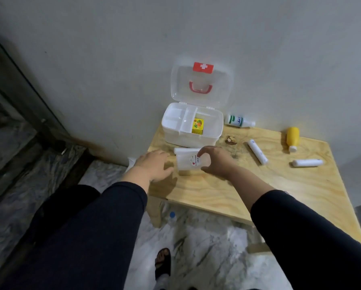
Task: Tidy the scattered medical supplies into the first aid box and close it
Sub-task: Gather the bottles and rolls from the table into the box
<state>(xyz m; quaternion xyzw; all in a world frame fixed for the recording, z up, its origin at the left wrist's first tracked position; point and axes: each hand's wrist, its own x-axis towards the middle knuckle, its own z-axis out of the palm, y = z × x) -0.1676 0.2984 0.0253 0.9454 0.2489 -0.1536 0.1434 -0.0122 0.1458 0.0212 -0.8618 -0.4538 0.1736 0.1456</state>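
Observation:
The white first aid box (175,137) stands open at the table's back left, its clear lid (177,84) leaning on the wall. A yellow carton (197,126) sits inside. In front of the box my right hand (217,162) is closed around a translucent white roll labelled cling film (189,162). My left hand (154,165) hovers spread just left of it, touching nothing that I can see. A white tube (186,151) lies behind the roll. Further right lie a green-labelled white bottle (239,121), a yellow bottle (292,138) and two white tubes (257,151) (307,163).
The wooden table (248,195) stands against a grey wall. A brown scrap (231,140) lies beside the box. A small bottle with a blue cap (172,216) is on the marble floor under the table's front edge, near my sandalled foot (163,262).

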